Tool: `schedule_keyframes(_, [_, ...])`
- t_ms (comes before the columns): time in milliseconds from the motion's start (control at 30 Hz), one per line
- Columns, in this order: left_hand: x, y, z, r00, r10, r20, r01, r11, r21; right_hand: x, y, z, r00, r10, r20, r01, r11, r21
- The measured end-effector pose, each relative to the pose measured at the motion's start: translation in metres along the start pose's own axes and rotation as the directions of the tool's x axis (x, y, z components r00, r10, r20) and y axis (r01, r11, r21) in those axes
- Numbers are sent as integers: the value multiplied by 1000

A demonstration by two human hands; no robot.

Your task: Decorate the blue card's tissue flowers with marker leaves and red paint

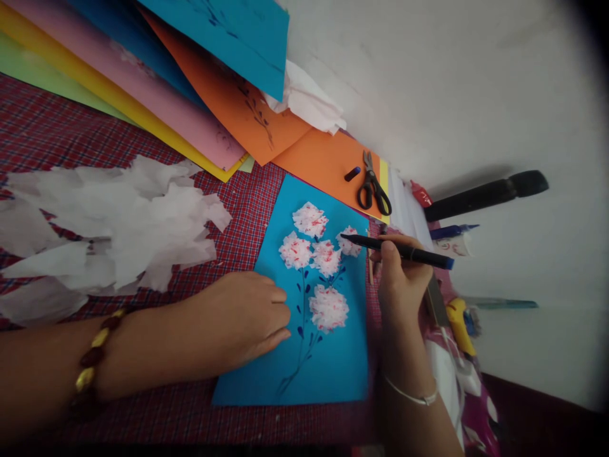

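A blue sheet of paper (pixel 333 374) lies on the checked cloth, bearing several crinkled white paper flowers (pixel 328 308) flecked with red. Dark blue stems and leaves (pixel 300 331) are drawn below them. My right hand (pixel 404 279) holds a black marker pen (pixel 404 250), its tip at the rightmost flower (pixel 349 241); whether the tip touches cannot be told. Resting on the sheet's left part, my left hand (pixel 252 317) has its fingers curled under in a loose fist, and nothing shows in it.
White tissue pieces (pixel 118 222) are heaped left on the checked cloth (pixel 238 431). Coloured sheets (pixel 190 127) overlap at the back. Black-handled scissors (pixel 373 187) and a pen cap (pixel 353 174) lie on an orange sheet (pixel 328 165). A black cylindrical object (pixel 485 197) is at right by the wall.
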State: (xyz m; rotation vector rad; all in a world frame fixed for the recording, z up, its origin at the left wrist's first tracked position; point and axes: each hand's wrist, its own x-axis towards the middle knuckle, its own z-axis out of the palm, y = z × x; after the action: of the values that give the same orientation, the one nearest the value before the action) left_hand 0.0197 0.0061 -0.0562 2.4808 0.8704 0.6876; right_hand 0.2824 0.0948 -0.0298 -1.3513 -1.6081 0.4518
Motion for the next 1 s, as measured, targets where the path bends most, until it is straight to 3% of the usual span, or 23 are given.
schedule_keyframes(200, [1,0,-2,1000,-2,13,3,1000,-1,-1,0,1,997,53,59,-51,998,-38])
schedule_keyframes(333, [0,0,-1,1000,1,7,-1,1000,7,1,2,-3,1000,18,12,-18,998,-54])
schedule_keyframes(700, [0,0,-4,999,4,34,-3,1000,-12,2,8,-5,993,109,51,-110,993,28])
schedule_keyframes(900, [1,0,-8,997,4,80,-6,1000,26,3,12,-10,981,171,86,-186,962,199])
schedule_keyframes(1000, [1,0,-9,996,3,91,-5,1000,20,3,10,-10,980,160,114,-177,972,155])
